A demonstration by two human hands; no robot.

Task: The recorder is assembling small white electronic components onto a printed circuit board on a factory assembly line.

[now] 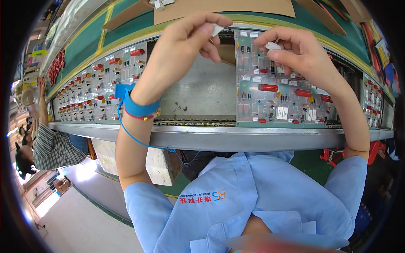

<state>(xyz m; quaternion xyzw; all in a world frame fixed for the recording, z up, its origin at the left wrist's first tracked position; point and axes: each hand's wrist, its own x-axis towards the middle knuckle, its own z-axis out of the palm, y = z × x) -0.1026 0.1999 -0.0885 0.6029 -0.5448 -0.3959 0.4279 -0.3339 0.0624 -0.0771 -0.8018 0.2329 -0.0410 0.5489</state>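
My left hand (183,44) is raised over the gap in the conveyor line, pinching a small white block-shaped component (217,30) between thumb and fingers. Above the far part of a circuit board panel (249,111), my right hand (301,55) grips another white block-shaped component (272,46). That panel carries red capacitors (268,87), yellow discs, black cylinders and upright white blocks (282,113). Part of it is hidden under my right hand and forearm. Round my left wrist goes a blue strap (141,103) with a coiled cord.
More populated circuit boards (120,69) lie on the line at the left, and others (371,99) at the far right. A metal rail (202,138) runs along the near side. Cardboard (223,10) lies on the green surface behind. Another person in a striped shirt (59,145) is at the left.
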